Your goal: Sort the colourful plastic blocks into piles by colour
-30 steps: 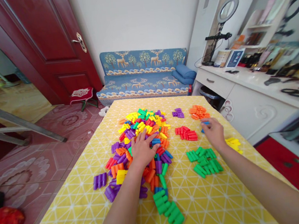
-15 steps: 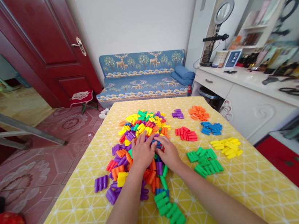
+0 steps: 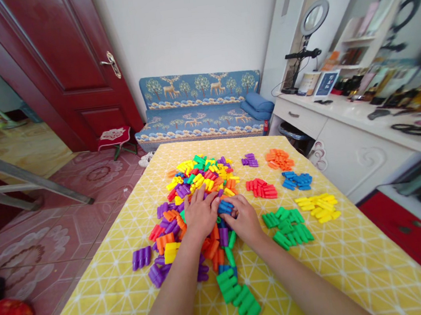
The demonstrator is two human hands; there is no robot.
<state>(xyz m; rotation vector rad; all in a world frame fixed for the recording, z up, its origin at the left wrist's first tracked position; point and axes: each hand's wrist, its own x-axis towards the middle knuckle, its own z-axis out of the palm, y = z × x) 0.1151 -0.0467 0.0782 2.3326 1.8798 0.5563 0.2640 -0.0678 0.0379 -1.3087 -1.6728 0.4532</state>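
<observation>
My right hand (image 3: 245,219) pinches a blue toy building block (image 3: 225,207) between thumb and fingers, at the right side of a mixed pile. My left hand (image 3: 201,214) lies over the pile, fingers stretched out and its thumb close to the blue block; whether it touches cannot be made out. Around both hands are ribbed plastic blocks, among them a yellow block (image 3: 172,252), an orange block (image 3: 165,243) and a purple block (image 3: 142,258). Nearer my body, between the forearms, lie green blocks (image 3: 238,294). Blocks under my left palm are hidden.
Right of the pile, blocks lie grouped by colour: purple (image 3: 249,160), orange (image 3: 279,160), red (image 3: 261,188), blue (image 3: 297,180), green (image 3: 288,227) and yellow (image 3: 318,208). A yellow patterned cloth (image 3: 109,300) covers the table. Beyond stands a blue sofa (image 3: 205,114); a white dresser (image 3: 365,127) is at right.
My right hand has shifted slightly right and the blue block now shows between its fingers, drawn out from beside my left hand. My left hand stays nearly in place.
</observation>
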